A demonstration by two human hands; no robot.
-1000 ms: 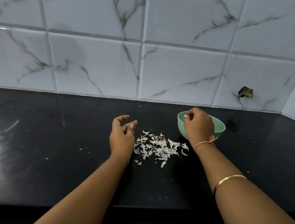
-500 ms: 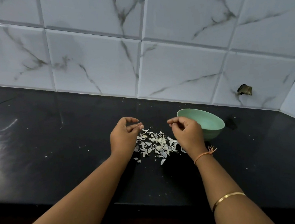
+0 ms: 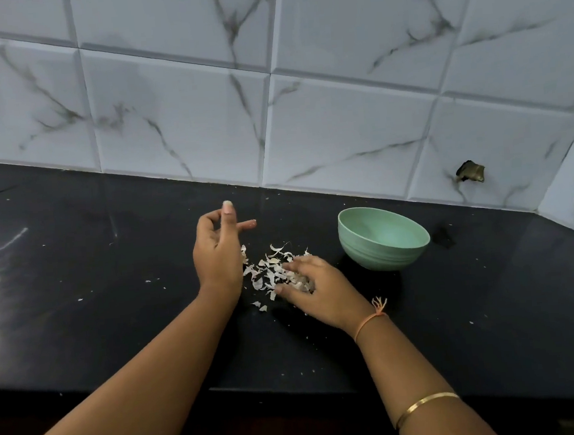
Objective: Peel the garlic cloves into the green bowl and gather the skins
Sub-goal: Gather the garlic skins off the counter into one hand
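Down on the black countertop point(image 3: 113, 299), looks like the gathering step by now. Got the right hand point(image 3: 319, 290) laid palm-down on the near right part of the skins point(image 3: 269, 266), fingers fairly straight and touching the flakes. Bit blurred, but no pinch to be seen. Got the left hand point(image 3: 218, 253) standing on its edge just beside the pile's left side, fingers loose and uncurled, holding nothing visible, kind of a wall to sweep against.

Would guess done with the peeling, no unpeeled cloves anywhere in sight. Can't make out any cloves inside the green bowl point(image 3: 378, 258) from this angle either, only smooth inner wall. Sits upright just right of the pile, apart from both hands.

Next up, probably: sweep the right hand toward the left palm, bunch the skins tight, then go after the couple of strays at the pile's near edge and the tiny flecks off to the left. Calls for a light touch with such papery stuff, easily flicked away.
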